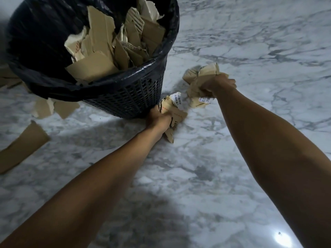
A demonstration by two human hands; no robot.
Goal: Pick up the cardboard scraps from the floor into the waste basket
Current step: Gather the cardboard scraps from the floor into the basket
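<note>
A dark mesh waste basket (129,97) lined with a black bag stands on the marble floor at upper left, holding several torn cardboard pieces (107,42). My left hand (157,119) grips a bunch of brown cardboard scraps with white labels (174,111) right at the basket's base. My right hand (219,85) grips a crumpled wad of cardboard scraps (198,83) a little to the right of the basket, low over the floor.
More cardboard scraps lie on the floor left of the basket: a long strip (21,145) at the left edge and torn pieces (55,107) under the basket's left side. White and grey marble floor (250,42) stretches to the right and toward me.
</note>
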